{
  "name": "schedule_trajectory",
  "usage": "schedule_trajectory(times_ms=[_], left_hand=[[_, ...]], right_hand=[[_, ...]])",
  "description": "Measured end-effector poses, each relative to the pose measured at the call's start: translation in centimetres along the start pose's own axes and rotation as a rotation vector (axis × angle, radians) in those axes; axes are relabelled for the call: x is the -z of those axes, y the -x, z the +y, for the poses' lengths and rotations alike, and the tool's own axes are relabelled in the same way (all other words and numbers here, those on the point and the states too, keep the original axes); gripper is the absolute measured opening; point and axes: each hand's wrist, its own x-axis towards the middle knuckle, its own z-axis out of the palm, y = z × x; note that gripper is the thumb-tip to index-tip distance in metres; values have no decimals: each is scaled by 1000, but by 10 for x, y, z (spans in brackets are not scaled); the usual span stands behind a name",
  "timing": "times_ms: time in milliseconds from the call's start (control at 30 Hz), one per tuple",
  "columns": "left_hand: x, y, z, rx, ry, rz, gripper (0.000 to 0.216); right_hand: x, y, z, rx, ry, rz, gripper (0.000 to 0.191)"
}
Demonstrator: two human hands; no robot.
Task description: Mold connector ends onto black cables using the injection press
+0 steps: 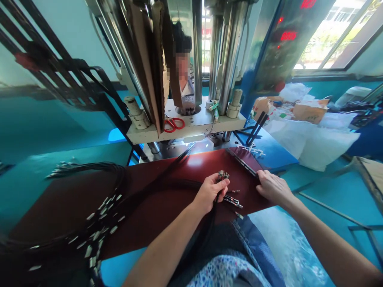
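Note:
My left hand is closed round a bundle of black cables, with their metal connector ends sticking up above the thumb. More cable ends with pale tips fan out just right of that hand, over the red-brown board. My right hand grips the near end of a narrow dark metal strip with light spots along it. The strip lies slanted across the board's right part, its far end pointing toward the press.
A red-brown board spans the front. Black cables with white-tagged ends pile at left. Behind stands a press with red-handled scissors and cardboard on it. White sacks sit at right. Beyond the press is another person.

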Motion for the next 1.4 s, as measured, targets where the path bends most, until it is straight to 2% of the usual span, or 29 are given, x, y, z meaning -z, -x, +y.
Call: schedule_trajectory(times_ms=[100, 167, 267, 300, 367, 467, 600, 867, 1000, 1167, 1267, 1400], left_hand=[[0, 0, -1, 15, 12, -14, 39], [0, 0, 0, 50, 12, -27, 39], [-4, -3, 2, 114, -38, -38, 36], [-6, -4, 2, 124, -70, -34, 34], [-14, -8, 0, 125, -146, -25, 32], [-26, -14, -7, 89, -242, 20, 29], [-32, -20, -15, 61, -323, 78, 16], [-30, -18, -19, 46, -336, 46, 7], [-33, -19, -19, 22, -315, 71, 5], [-31, -22, -22, 53, -285, 43, 4], [-27, -24, -27, 51, -309, 40, 5], [-23, -24, -31, -39, -360, 94, 4]], right_hand=[[-4, 0, -2, -17, -319, -70, 6], [-8, 2, -6, -5, -724, -117, 1], [-16, 12, -24, 36, -1412, -187, 12], [-18, 16, -32, 54, -1573, -171, 18], [-22, 22, -49, 89, -1746, -75, 31], [-24, 25, -65, 80, -1764, 41, 40], [-26, 25, -66, 45, -1742, 54, 42], [-24, 27, -66, 67, -1736, 76, 38], [-24, 27, -66, 74, -1747, 70, 37], [-25, 28, -66, 61, -1713, 84, 40], [-26, 27, -69, 67, -1659, 126, 41], [-28, 25, -73, 113, -1541, 204, 43]])
